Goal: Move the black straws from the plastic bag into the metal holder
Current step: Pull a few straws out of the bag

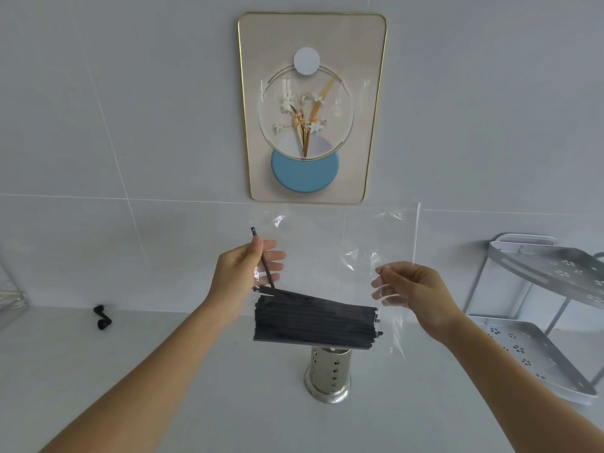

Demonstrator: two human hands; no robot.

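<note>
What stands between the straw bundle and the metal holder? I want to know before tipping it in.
The plastic bag does: the black straws lie sideways in its bottom, right above the metal holder. The left hand pinches one loose straw; the right hand holds the bag's side.

Bagged black straws [313,325] above metal holder [328,374]

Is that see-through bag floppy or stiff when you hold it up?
Probably floppy: the plastic bag wrinkles and sags between the left hand and right hand. It looks light and thin, since the wall tiles show through it. It may be slippery too, judging by its shiny glints. The black straws weigh its bottom down.
</note>
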